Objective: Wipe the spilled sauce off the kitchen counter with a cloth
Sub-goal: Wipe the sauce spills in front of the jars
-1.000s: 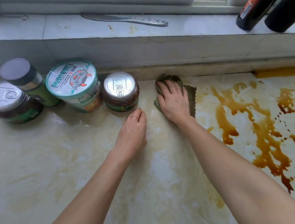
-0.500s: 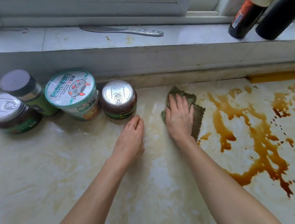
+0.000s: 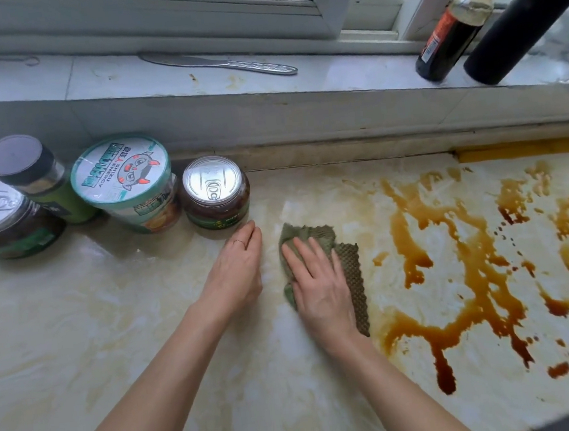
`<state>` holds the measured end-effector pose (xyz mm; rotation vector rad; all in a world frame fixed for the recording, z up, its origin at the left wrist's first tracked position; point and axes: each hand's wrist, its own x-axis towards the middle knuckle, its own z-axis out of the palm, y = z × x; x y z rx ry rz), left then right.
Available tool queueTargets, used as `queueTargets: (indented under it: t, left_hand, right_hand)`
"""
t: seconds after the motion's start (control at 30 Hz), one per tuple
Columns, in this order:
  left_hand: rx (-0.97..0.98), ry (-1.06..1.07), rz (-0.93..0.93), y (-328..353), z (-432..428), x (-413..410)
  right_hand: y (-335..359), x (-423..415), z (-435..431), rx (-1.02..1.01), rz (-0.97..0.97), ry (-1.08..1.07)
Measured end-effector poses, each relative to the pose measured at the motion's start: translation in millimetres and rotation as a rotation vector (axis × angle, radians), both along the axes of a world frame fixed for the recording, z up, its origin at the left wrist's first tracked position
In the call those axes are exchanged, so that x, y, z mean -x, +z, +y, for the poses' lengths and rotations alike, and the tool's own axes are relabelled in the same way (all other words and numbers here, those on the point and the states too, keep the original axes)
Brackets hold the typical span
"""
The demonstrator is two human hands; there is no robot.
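Fingers [image 3: 305, 258] of my right hand [image 3: 320, 287] lie straight and flat, pressing the green cloth [image 3: 351, 271] onto the desk [image 3: 114, 333]; nothing is gripped. My left hand [image 3: 238, 271] rests flat as well, fingers relaxed, tips just short of the nearest jar [image 3: 217, 195] at its 12 o'clock.

Change: over the last second the cloth has travelled from the foot of the sill step [image 3: 301, 110] toward me, 12 to 6 o'clock. The strip it crossed shows only a pale yellow film. Judged: one lane done, at the spill's left margin.

The sauce [image 3: 480, 267] lies at 3 o'clock of the cloth, its nearest pool just beside the cloth's lower corner. Most of it is untouched.

Room: open toward 3 and 6 o'clock. The jars block 10 o'clock; the sill step closes 12 o'clock.
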<state>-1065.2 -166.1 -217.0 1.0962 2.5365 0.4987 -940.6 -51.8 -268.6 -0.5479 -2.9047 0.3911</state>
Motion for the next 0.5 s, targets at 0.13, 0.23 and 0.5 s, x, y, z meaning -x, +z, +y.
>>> queueTargets:
  t: [0.13, 0.23, 0.5]
  left_hand:
    - [0.011, 0.012, -0.009, 2, -1, -1]
    - [0.014, 0.011, 0.005, 1, 0, -4]
    - [0.015, 0.014, 0.001, 4, -1, -3]
  right_hand:
    - [-3, -21, 27, -0.032, -0.014, -0.085]
    - [-1, -17, 17, 0.015, -0.006, -0.256]
    - [-2, -56, 5, -0.021, -0.06, 0.018]
